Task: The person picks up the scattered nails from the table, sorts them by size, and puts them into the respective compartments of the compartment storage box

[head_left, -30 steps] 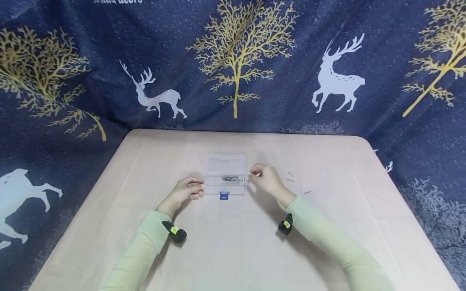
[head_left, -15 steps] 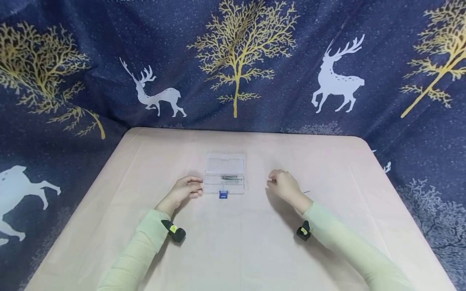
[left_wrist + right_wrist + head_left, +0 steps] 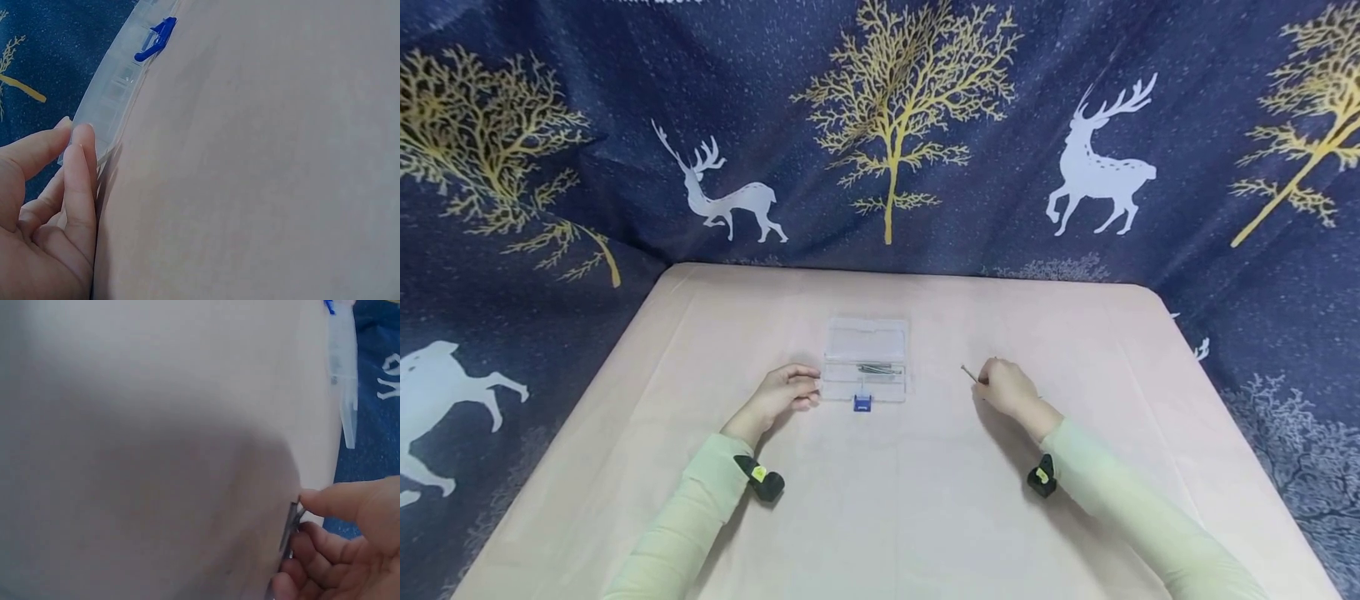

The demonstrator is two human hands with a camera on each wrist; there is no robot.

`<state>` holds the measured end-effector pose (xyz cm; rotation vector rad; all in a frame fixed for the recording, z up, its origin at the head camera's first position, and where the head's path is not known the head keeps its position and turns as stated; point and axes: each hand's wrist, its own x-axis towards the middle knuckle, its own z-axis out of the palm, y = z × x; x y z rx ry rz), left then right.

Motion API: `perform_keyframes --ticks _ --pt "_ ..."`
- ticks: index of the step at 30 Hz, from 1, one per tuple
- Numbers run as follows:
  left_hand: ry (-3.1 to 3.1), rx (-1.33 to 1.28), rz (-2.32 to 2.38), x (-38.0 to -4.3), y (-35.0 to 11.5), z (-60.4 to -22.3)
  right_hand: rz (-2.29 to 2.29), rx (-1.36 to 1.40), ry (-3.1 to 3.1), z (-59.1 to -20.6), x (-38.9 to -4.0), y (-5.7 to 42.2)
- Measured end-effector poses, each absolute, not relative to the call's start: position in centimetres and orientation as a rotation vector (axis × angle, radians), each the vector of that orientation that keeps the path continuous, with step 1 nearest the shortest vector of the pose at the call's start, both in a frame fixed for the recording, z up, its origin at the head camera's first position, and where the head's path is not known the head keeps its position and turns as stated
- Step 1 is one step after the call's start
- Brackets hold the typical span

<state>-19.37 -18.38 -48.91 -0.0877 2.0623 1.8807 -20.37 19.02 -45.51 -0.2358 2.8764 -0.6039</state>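
Fingers of the right hand (image 3: 1009, 390) pinch a thin metal nail (image 3: 969, 373), its headed end slanting out toward the far left. In the right wrist view the metal is blurred between thumb and fingertips, so I cannot tell whether more than one piece is held. The left hand (image 3: 778, 395) has its thumb and fingertips touching the left end of a clear plastic box (image 3: 841, 392); whether they pinch the wall or only rest against it, I cannot tell.

The work looks well under way but unfinished: several nails (image 3: 878, 369) lie together in the far compartment (image 3: 842, 372), toward its right side, while the gripped one is outside. The lid (image 3: 865, 340) is folded open to the far side and the blue latch (image 3: 862, 404) on the near edge is unfastened, so the box is not closed up either. Loose pieces behind the right hand cannot be made out surely, which leaves the remaining count uncertain.

The box sits between the hands, touching the left and well apart from the right. The pinched nail is to its right, about level with those inside. Under everything is a pale pink tablecloth (image 3: 887, 500); beyond its far edge hangs a patterned blue curtain (image 3: 992, 208).
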Motion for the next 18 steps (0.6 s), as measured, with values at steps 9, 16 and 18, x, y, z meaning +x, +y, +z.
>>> perform_keyframes --ticks 9,16,18 --pt "2.056 -0.099 1.872 -19.4 -18.2 -49.0 -0.676 -0.286 2.686 -45.2 -21.6 20.0" --pt "2.069 -0.105 1.871 -19.3 -18.2 -48.9 -0.649 -0.344 2.652 -44.8 -22.2 20.0" --pt "2.081 -0.114 1.857 -19.3 -18.3 -48.8 -0.626 -0.375 2.641 -44.6 -22.3 19.8"
